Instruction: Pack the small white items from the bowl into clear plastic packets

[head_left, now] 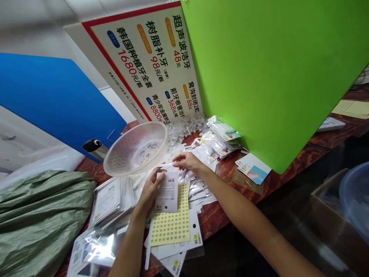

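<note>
My left hand (150, 188) pinches a white printed card (167, 196) between thumb and fingers; the card has a barcode and a punched hole. Under the card lies a yellow sticker sheet (173, 231) with rows of small grey marks. Just beyond the card, my right hand (188, 162) has its fingers closed together at the end of a slim whitish piece (166, 166), too small to make out. Several white cards (198, 192) are heaped below my right hand. More large cards (195, 234) stick out from beneath the sticker sheet.
A translucent basket (135, 148) stands tilted behind my hands. Small white pieces (184, 129) are piled along a board with Chinese print (150, 65). A green panel (259, 77) rises at right, with bagged cards (220, 138) before it. Stacked packs (108, 200) and green cloth (43, 219) lie left.
</note>
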Demonstrator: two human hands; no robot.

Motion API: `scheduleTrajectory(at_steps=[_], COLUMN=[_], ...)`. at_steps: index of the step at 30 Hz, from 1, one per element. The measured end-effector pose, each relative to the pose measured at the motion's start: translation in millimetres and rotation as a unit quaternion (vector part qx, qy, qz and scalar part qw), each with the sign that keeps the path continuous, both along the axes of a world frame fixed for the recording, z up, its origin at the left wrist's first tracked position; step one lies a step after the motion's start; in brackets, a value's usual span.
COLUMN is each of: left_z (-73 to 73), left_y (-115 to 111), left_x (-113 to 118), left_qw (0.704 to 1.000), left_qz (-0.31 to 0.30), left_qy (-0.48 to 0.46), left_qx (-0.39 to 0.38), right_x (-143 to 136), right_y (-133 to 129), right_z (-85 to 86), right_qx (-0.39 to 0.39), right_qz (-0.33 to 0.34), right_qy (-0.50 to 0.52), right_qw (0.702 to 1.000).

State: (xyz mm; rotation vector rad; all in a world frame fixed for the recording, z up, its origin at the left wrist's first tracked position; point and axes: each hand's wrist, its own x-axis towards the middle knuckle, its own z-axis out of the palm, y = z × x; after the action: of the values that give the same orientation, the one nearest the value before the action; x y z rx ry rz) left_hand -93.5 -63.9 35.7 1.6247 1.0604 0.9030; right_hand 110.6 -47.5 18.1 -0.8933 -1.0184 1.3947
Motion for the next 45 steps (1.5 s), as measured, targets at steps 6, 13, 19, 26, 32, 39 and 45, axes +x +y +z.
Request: scheduleTrajectory(at_steps=[6,13,19,26,32,39,45], left_z=[1.3,-1.5,-3.9,-4.4,3.5,-0.4,-9.6], left_y=[-1,1,3,4,3,5,7], left_x=[2,0,-1,1,2,4,7], left_qw=[1.000,1.000,0.999,0.989,0.971,0.967,0.976], left_qz=[0.021,0.020,-0.021,0.007,0.057,0.079,0.031], left_qy=[0.006,0.008,-0.036,-0.150,-0.227,-0.240,-0.214], left_qx=[-0.005,0.020,-0.003,0.008,0.043,0.042,0.018], right_x=[1,5,10,12,-5,-18,-15], right_y=[2,3,5,-3,-11,-15,-11], right_z=[-1.0,-1.1,3.9,11.8,8.5,7.3,5.3], right_qx=[0.038,0.046,0.084,0.058,0.101,0.116,0.125], right_qz=[-0.035,-0.126,-0.155,-0.091,0.051,-0.007,-0.047], right_qy=[-0.049,-0.154,-0.061,0.031,-0.063,-0.089,-0.092], right_qw=[0.997,0.979,0.982,0.994,0.992,0.989,0.987])
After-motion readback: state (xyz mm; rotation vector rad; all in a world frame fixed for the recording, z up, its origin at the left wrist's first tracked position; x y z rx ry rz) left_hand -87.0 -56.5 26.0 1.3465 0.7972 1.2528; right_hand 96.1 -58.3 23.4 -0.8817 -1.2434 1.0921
